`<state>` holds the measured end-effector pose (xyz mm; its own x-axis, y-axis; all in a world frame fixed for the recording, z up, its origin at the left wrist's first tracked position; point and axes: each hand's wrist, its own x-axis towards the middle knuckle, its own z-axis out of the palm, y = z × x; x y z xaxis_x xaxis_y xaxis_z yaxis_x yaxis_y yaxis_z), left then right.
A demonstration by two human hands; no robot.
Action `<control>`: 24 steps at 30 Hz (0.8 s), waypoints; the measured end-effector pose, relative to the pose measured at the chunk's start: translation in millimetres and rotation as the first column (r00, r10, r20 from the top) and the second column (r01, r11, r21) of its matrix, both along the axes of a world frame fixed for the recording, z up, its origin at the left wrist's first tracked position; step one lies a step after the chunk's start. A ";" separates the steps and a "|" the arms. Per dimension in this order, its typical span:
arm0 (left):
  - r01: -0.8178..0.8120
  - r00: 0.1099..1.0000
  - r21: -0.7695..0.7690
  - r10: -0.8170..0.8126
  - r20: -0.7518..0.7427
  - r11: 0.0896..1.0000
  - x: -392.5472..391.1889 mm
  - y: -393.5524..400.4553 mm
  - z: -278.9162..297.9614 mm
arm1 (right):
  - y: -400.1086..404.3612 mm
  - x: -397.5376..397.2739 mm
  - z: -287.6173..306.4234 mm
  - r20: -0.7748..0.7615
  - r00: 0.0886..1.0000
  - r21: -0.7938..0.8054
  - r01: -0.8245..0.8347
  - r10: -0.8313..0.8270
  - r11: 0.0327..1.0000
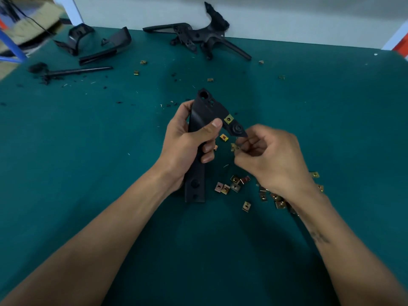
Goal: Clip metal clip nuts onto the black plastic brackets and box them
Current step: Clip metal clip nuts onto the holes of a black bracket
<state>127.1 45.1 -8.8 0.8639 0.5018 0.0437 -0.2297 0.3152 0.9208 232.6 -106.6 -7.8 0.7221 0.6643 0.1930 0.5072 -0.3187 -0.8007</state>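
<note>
Head view showed the left hand [187, 140] wrapped round the shank of a black plastic bracket [198, 151] at centre frame, thumb pressed across its face. One clip nut [228, 119] already sat on the bracket's angled upper arm. The right hand [271, 157] pinched another clip nut [235, 148] between its fingertips, just below that arm's tip. Loose clip nuts [234, 184] lay scattered on the green mat [88, 151] at lower centre. The bracket looked stiff and light, best gripped mid-shank; the nuts seemed small, springy and easily dropped, so pinching their flat sides suited.
</note>
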 end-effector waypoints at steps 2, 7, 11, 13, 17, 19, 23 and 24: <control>-0.011 1.000 0.050 0.010 0.013 0.999 1.6 -2.4 -2.1 | 1.4 1.1 3.6 -0.109 0.994 0.152 0.042 -0.025 0.988; -0.005 1.000 0.142 0.002 0.016 0.990 3.1 -8.2 -5.5 | 4.9 -8.3 5.0 -0.169 0.985 0.238 0.068 -0.028 0.969; -0.001 1.000 0.166 0.002 -0.004 0.986 1.7 -9.0 -4.2 | 3.4 -12.1 8.9 0.072 0.994 0.196 0.069 -0.084 0.978; -0.005 1.000 0.163 0.007 -0.010 0.987 1.9 -10.3 -3.3 | 3.0 -12.1 11.0 0.200 0.978 0.182 0.021 -0.058 0.983; -0.031 0.999 0.191 0.037 -0.030 0.981 2.6 -11.3 -2.5 | 1.3 -10.3 11.5 0.272 0.962 0.137 -0.023 -0.015 0.990; -0.032 0.998 0.209 0.043 -0.047 0.977 3.0 -11.4 -2.3 | 1.1 -9.9 10.8 0.289 0.957 0.111 -0.033 0.000 0.993; -0.012 0.997 0.202 0.026 -0.067 0.979 3.6 -12.1 -2.0 | 0.4 -7.6 10.2 0.325 0.943 0.042 -0.087 0.069 0.995; -0.007 0.997 0.203 0.023 -0.074 0.979 3.4 -11.1 -2.0 | 0.1 -7.5 10.2 0.332 0.939 0.026 -0.103 0.089 0.994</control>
<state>130.5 34.0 -10.8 0.8611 0.5020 0.0805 -0.1600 0.1173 0.9801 225.2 -106.5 2.4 0.5465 0.7133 0.4388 0.7716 -0.2252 -0.5949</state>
